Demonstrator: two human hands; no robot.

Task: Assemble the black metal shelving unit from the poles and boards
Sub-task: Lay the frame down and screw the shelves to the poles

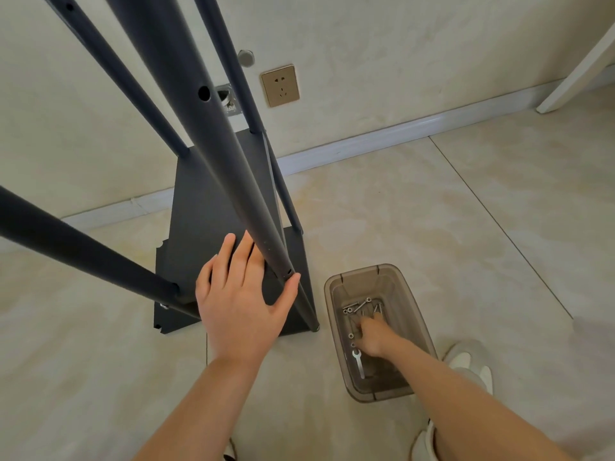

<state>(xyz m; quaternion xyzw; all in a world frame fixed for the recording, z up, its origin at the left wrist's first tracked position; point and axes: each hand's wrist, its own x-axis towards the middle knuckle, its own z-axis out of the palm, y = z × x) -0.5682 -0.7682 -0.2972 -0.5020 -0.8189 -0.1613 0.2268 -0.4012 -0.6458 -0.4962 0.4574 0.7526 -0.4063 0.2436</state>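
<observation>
Shelving unit (206, 211) stands on the floor (449, 211) at the left, close to the far wall. So far it is a bottom board with four poles rising from it, and no upper board is fitted yet. I have my left hand (239, 304) at the near-right pole (233, 181), fingers straight and spread, with the thumb against the tube just beside a small hole (289, 271). My right hand (372, 337) is down in the clear bin (416, 304) on the floor to the right, fingertips among the bolts (359, 306). From here I cannot tell whether it has pinched one or is only feeling about. A wrench (359, 364) lies along the bin's near-left side. I judge the step to be fetching a fastener for that hole. To do it well I should steady the pole with the left hand so the hole does not turn away. I should also lift one bolt cleanly and check whether it needs a nut. I would start the thread by finger and take up the wrench only after that.
</observation>
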